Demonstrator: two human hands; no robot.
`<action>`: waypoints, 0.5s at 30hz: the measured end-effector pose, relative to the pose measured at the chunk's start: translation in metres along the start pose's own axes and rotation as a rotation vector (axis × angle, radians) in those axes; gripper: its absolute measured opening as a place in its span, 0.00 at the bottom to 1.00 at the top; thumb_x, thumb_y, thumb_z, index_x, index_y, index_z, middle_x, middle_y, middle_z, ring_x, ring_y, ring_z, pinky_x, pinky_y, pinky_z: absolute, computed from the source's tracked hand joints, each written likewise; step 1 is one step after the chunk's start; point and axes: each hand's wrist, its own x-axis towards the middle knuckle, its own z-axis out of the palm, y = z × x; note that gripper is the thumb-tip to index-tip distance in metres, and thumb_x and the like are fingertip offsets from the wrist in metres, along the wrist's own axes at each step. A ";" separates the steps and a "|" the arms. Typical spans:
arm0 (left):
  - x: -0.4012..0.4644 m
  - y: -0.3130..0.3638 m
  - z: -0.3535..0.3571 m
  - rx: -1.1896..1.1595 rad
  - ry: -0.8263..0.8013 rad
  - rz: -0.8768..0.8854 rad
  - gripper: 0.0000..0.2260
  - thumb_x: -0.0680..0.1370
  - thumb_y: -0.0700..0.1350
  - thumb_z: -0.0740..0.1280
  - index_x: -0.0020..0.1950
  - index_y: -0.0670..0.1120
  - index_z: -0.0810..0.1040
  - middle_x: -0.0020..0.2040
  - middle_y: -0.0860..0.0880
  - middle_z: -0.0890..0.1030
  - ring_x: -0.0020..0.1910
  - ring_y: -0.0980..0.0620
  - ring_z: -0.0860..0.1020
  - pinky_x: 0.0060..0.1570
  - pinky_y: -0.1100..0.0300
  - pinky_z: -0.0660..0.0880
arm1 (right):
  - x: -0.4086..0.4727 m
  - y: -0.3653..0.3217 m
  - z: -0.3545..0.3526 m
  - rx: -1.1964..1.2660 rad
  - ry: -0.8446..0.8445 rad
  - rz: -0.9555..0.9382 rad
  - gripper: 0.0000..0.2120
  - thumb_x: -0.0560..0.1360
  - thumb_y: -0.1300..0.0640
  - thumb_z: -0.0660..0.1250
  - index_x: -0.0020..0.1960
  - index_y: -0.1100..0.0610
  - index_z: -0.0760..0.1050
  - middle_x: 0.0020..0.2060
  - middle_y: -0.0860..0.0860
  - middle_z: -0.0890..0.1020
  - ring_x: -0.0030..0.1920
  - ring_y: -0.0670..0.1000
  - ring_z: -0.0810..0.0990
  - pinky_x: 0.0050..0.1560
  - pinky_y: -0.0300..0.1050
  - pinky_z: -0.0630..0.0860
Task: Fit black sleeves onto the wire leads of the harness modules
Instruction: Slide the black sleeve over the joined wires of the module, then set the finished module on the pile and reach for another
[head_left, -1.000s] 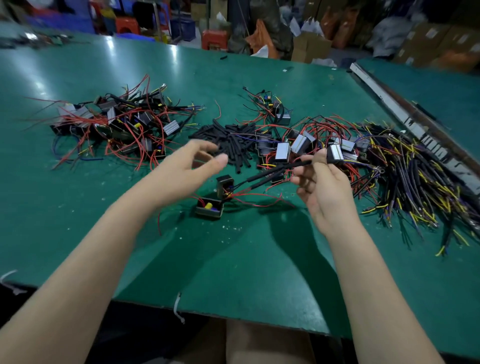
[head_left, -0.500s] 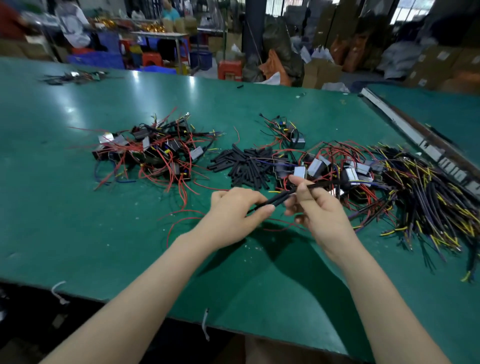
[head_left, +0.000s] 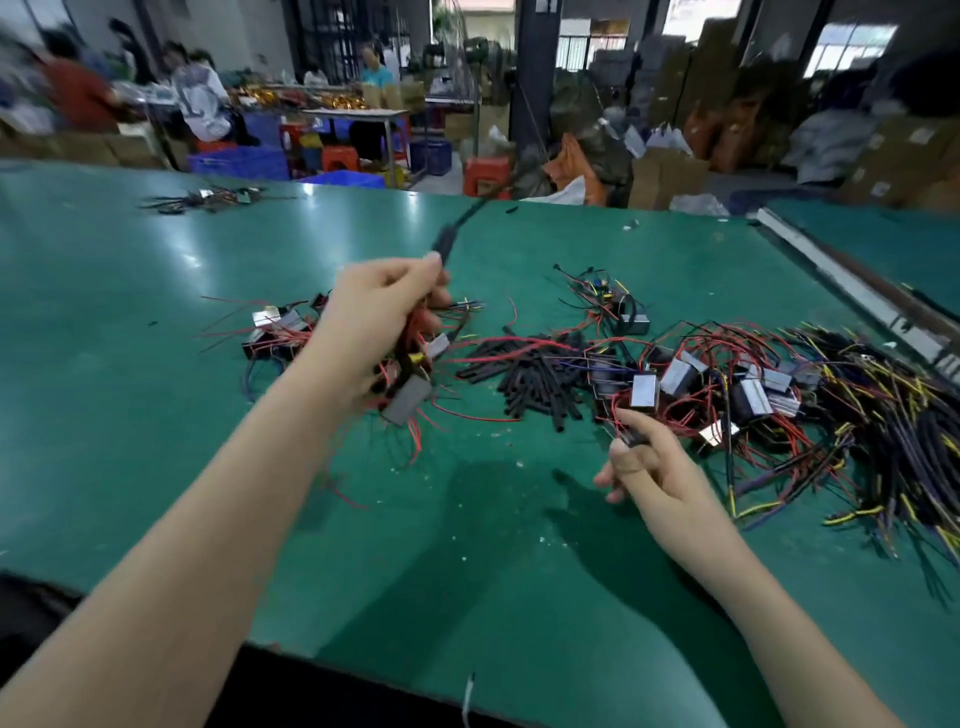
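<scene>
My left hand (head_left: 387, 306) is raised over the left pile of modules (head_left: 275, 332) and is closed on a harness module (head_left: 408, 397) that dangles below it. The module's black sleeved leads (head_left: 457, 223) stick up and away, blurred. My right hand (head_left: 644, 467) hovers low by the table, pinching a short black sleeve (head_left: 631, 436). A heap of loose black sleeves (head_left: 535, 379) lies between the hands. Unsleeved modules with red wires (head_left: 691, 379) are heaped to the right.
A tangle of black, yellow and purple wires (head_left: 893, 415) fills the right of the green table (head_left: 156, 415). A lone module (head_left: 623, 314) lies farther back. A metal rail (head_left: 841, 280) runs along the right edge. People sit at benches (head_left: 353, 111) beyond.
My hands have parted: the left lifted the sleeved module up and left toward the left pile, while the right dropped back to the right. The camera tilted upward.
</scene>
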 end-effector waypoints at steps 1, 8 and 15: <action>0.015 0.003 -0.010 -0.001 0.039 -0.005 0.10 0.80 0.47 0.64 0.42 0.46 0.79 0.32 0.54 0.80 0.24 0.62 0.74 0.27 0.71 0.70 | 0.000 0.002 0.000 -0.068 -0.010 -0.001 0.21 0.73 0.39 0.57 0.65 0.41 0.64 0.39 0.44 0.83 0.37 0.43 0.81 0.44 0.35 0.74; 0.108 -0.024 -0.027 0.368 0.123 -0.086 0.11 0.81 0.47 0.62 0.47 0.41 0.79 0.43 0.43 0.79 0.32 0.56 0.78 0.34 0.67 0.73 | 0.005 0.015 0.000 -0.376 -0.067 -0.053 0.24 0.73 0.35 0.52 0.67 0.39 0.62 0.45 0.33 0.79 0.44 0.40 0.79 0.45 0.36 0.73; 0.117 -0.091 -0.021 1.115 -0.118 -0.156 0.22 0.78 0.55 0.62 0.69 0.48 0.69 0.63 0.37 0.73 0.61 0.37 0.73 0.61 0.43 0.70 | 0.006 0.016 0.001 -0.368 -0.045 -0.088 0.19 0.72 0.35 0.53 0.62 0.36 0.62 0.42 0.36 0.80 0.42 0.41 0.78 0.44 0.33 0.71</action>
